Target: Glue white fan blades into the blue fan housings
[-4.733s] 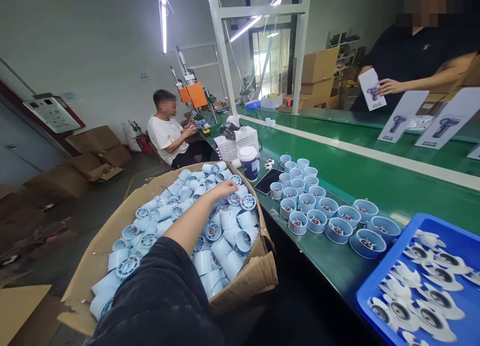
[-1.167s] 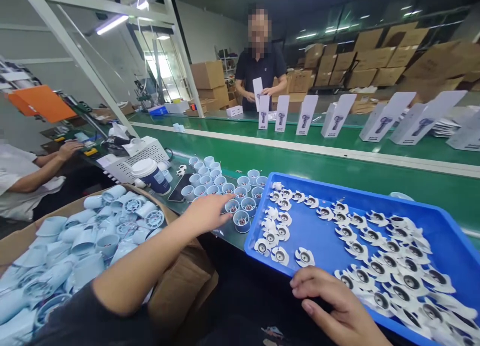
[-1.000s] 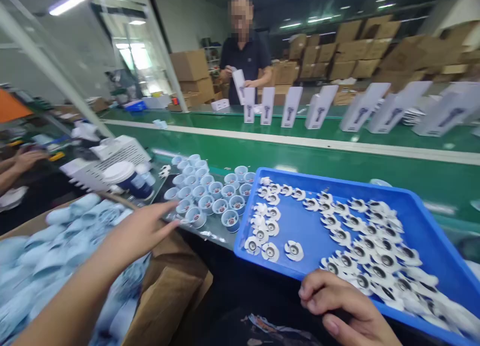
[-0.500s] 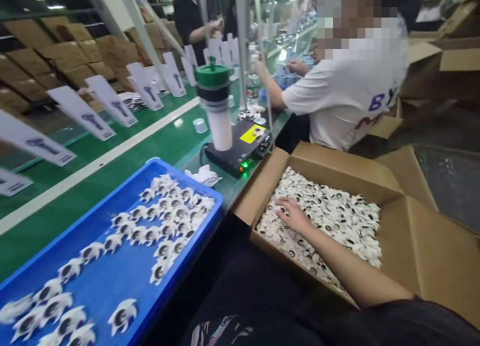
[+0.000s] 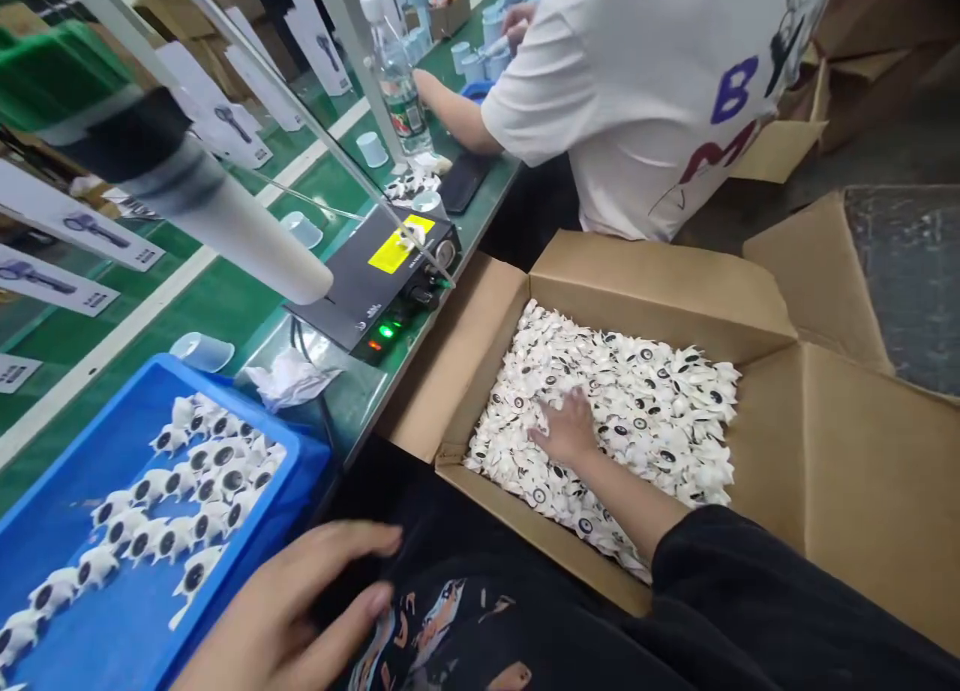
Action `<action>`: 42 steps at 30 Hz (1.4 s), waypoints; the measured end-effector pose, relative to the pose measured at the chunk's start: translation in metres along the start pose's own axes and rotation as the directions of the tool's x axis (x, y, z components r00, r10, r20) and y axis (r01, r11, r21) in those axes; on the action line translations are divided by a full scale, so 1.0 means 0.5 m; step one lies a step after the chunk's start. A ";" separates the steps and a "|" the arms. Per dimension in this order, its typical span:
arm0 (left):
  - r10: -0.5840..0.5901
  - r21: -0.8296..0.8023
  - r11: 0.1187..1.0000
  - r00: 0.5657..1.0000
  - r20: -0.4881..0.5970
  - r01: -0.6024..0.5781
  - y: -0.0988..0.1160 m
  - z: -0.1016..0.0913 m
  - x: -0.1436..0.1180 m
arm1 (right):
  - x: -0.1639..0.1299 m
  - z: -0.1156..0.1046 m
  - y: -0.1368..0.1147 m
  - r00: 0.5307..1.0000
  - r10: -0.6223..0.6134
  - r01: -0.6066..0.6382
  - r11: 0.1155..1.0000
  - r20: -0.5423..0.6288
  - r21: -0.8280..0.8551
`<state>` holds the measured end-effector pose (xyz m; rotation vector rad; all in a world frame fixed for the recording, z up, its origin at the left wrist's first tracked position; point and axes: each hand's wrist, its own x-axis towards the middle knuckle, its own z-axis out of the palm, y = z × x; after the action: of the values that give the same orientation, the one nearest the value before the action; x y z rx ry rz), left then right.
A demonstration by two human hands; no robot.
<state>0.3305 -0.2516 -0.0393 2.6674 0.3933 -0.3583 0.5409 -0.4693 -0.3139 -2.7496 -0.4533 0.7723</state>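
Right hand among white impellers

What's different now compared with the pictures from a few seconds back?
The view has swung from the box of blue cups on the left to the cardboard box of white fan blades on the right. The right hand, earlier at the blue tray edge, now digs into the blades. The left hand has left the cups and rests near the lap. The tray still holds rows of blades.
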 end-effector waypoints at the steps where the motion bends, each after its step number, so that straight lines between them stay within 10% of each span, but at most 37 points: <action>1: 0.047 -0.075 0.996 0.993 0.105 -0.039 0.031 0.014 0.055 | -0.020 0.004 -0.002 0.997 -0.070 0.070 0.997 0.040 -0.015; 5: 0.177 -0.105 0.983 0.910 0.375 -0.148 0.116 0.117 0.284 | -0.097 -0.002 -0.001 0.962 -0.217 0.222 0.975 0.163 -0.014; 10: 0.061 0.133 0.981 0.876 0.479 -0.141 0.105 0.283 0.447 | -0.145 -0.018 0.016 0.926 -0.245 0.250 0.968 0.287 0.021; 17: -0.055 0.267 0.952 0.777 0.627 -0.148 0.055 0.373 0.441 | -0.118 -0.012 0.029 0.954 0.085 -0.055 0.992 0.288 -0.112; 42: -0.206 0.281 0.960 0.653 0.729 -0.011 0.052 0.398 0.425 | -0.112 -0.047 0.054 0.831 0.108 -0.042 0.991 0.546 -0.131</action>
<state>0.4986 -0.3154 -0.2699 2.4324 0.2217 -1.5889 0.5142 -0.5182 -0.2772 -2.6151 -0.5072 1.6261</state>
